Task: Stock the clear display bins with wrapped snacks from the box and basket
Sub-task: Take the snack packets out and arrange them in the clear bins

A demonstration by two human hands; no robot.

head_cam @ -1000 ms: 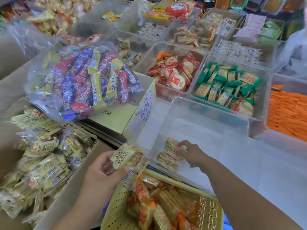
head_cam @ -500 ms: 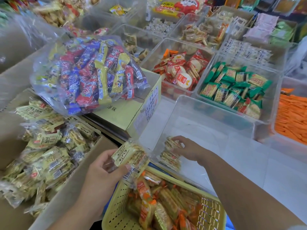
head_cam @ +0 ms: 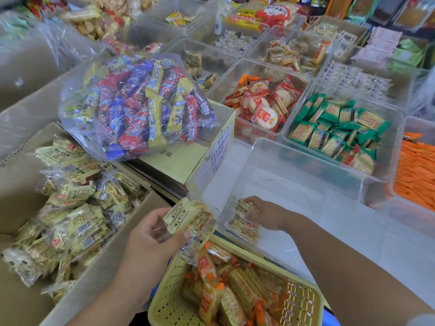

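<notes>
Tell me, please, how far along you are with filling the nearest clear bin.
Done: a short row of cream packets stands in the near corner of the clear bin, where the right hand rests on it. In hand: the left hand grips a bunch of packets. Left: most of the bin is bare, while the cardboard box and yellow basket hold plenty.

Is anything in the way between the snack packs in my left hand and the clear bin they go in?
Only the clear bin's near wall stands beside the held packs; its top is open. Inside, the right hand touches the stacked packs at that corner.
</notes>
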